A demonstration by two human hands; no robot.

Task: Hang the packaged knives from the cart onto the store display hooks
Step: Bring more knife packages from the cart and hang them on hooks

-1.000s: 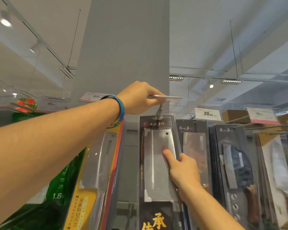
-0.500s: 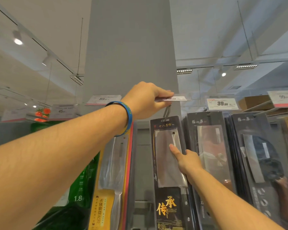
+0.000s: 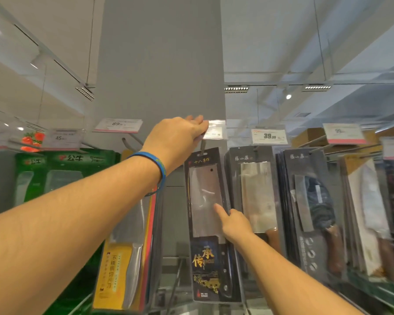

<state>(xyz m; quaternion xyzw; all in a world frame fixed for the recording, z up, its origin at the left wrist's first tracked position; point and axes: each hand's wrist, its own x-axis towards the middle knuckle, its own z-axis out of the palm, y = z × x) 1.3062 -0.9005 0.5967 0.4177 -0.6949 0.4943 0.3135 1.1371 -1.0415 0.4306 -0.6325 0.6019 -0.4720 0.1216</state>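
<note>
Store aisle, grey pillar (image 3: 162, 64) behind the rack. My left hand (image 3: 178, 137) was curled tight on the price tag (image 3: 215, 132) up top. My right hand (image 3: 234, 226) pinched the knife pack (image 3: 206, 201) by its right edge, one finger flat on the front. It hung from the hook (image 3: 203, 144) under that tag, just left of the other knife packs (image 3: 257, 189).

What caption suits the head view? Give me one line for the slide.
Left hand grips the hook's clear price tag while right hand holds the black packaged cleaver hung beneath it.
</note>
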